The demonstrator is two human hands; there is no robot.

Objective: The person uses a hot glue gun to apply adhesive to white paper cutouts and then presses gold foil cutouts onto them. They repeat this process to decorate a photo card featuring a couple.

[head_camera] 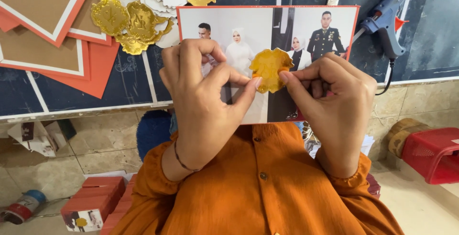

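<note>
Dark board (420, 39) with gold seals (125, 17), orange cards (98, 67), glue gun (388, 22).

Beige tiled floor (95, 153) beneath a dark blue board (430, 34), evenly lit.

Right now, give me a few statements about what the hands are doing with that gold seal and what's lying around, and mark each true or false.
1. Both hands, left hand and right hand, pinch one gold seal. True.
2. The seal is held over a photo card. True.
3. The glue gun is in the right hand. False: it lies on the dark board.
4. The basket is blue. False: it is red.
5. More gold seals lie at upper left. True.
</note>
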